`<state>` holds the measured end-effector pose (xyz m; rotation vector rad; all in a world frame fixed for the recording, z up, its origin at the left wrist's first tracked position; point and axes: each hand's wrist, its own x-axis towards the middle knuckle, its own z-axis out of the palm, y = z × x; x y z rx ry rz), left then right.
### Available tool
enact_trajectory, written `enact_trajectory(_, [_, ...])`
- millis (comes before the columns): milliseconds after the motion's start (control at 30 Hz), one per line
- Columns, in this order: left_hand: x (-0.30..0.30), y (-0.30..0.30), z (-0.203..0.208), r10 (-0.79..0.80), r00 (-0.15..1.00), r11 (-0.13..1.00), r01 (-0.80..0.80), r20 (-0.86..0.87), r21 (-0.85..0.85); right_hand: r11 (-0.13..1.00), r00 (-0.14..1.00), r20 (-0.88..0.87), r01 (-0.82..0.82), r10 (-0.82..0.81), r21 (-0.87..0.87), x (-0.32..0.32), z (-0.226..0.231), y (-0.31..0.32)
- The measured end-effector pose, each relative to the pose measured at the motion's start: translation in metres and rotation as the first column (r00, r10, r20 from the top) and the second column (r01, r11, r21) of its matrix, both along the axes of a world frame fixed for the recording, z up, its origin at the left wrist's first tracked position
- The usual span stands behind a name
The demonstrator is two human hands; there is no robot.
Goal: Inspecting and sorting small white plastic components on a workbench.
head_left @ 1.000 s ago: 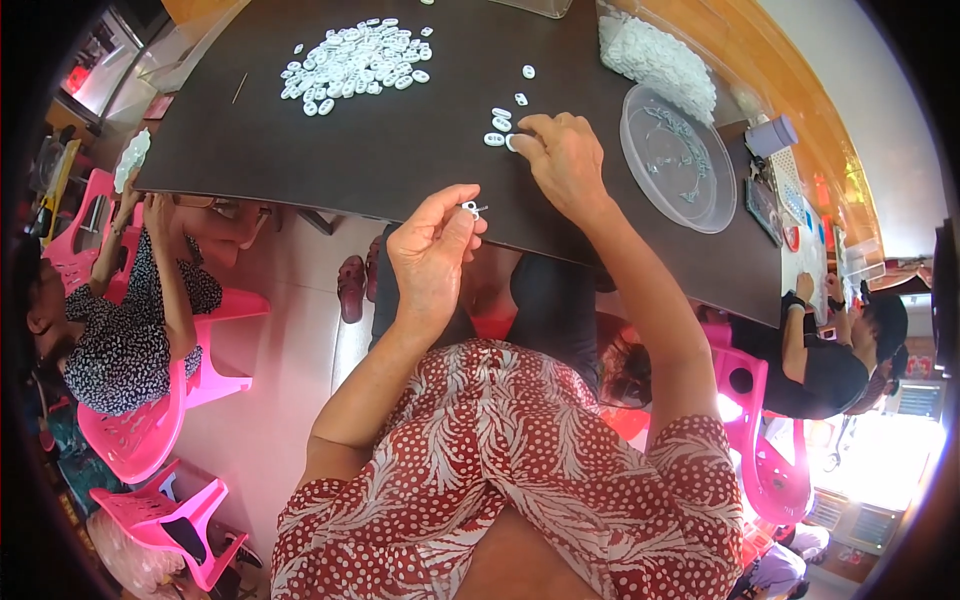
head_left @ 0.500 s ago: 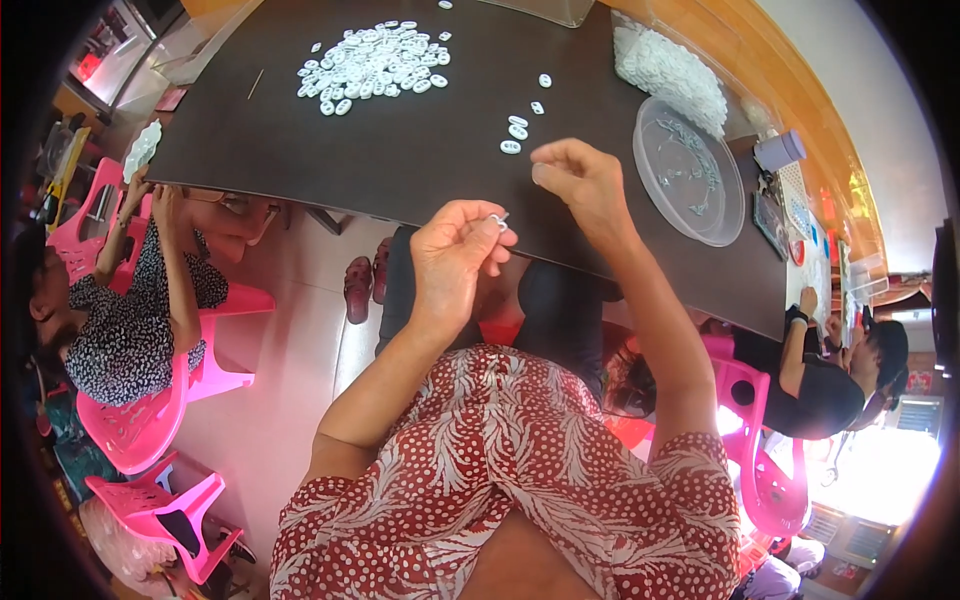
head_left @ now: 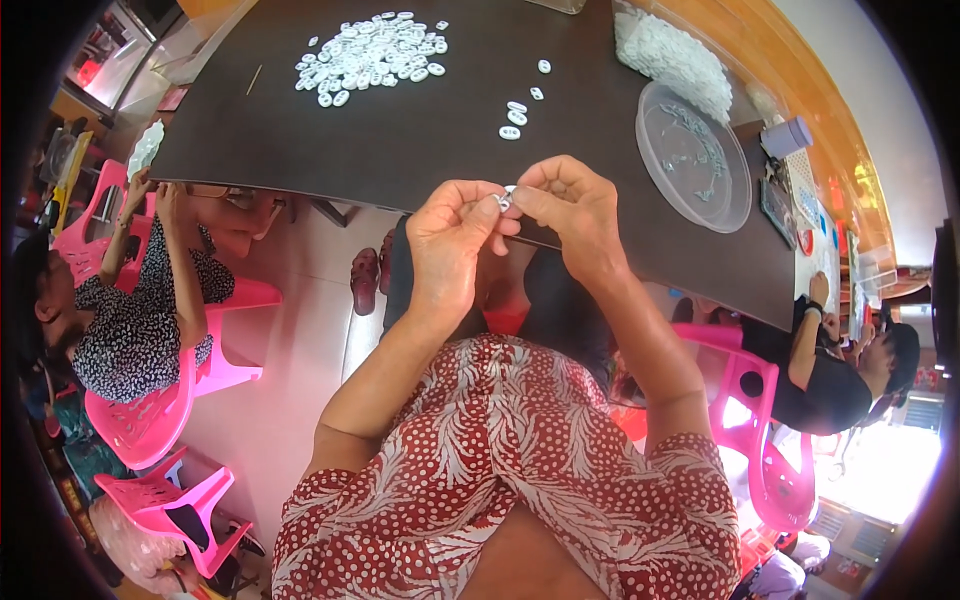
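Observation:
Just past the table's near edge, my left hand (head_left: 447, 238) pinches a small white plastic piece (head_left: 504, 202) between thumb and forefinger. Against it, from the other side, come the thumb and forefinger of my right hand (head_left: 572, 213), closed together; what they hold is hidden by the fingertips. Beyond my hands lies a loose row of white oval pieces with holes (head_left: 509, 132). A large pile of similar white ovals (head_left: 370, 55) covers part of the dark table (head_left: 420, 140) at the far left.
At the right stand a round clear plastic dish (head_left: 742, 190) with small grey parts and a bag of white pieces (head_left: 675, 60). A thin stick (head_left: 254, 79) lies far left. Other people sit left (head_left: 140, 330) and right (head_left: 830, 375) on pink chairs.
My right hand has moved left and down to meet my left hand at the small white piece. My left hand keeps its pinch. The view has shifted slightly.

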<state>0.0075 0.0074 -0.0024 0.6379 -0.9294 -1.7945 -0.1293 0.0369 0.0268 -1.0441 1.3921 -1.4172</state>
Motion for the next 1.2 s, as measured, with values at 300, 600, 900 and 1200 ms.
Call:
enact_trajectory(300, [0.002, 0.009, 0.006, 0.01, 0.985, 1.0, -0.005, 0.175, -0.024, 0.992, 0.957, 0.26, 0.125, -0.126, 0.023, -0.005, -0.011, 0.001])
enact_trajectory(600, [-0.001, 0.012, 0.009, 0.108, 0.961, 0.991, -0.082, 0.256, -0.11, 0.987, 0.957, 0.241, 0.158, -0.162, 0.035, 0.005, -0.006, 0.0])
enact_trajectory(900, [-0.002, 0.012, 0.003, 0.135, 0.959, 0.987, -0.109, 0.249, -0.115, 0.982, 0.969, 0.159, 0.185, -0.188, 0.032, 0.014, -0.01, 0.001])
enact_trajectory(1200, [-0.002, 0.014, -0.001, 0.182, 0.956, 0.98, -0.157, 0.232, -0.123, 0.982, 0.979, 0.092, 0.187, -0.185, -0.015, 0.02, -0.012, 0.003])
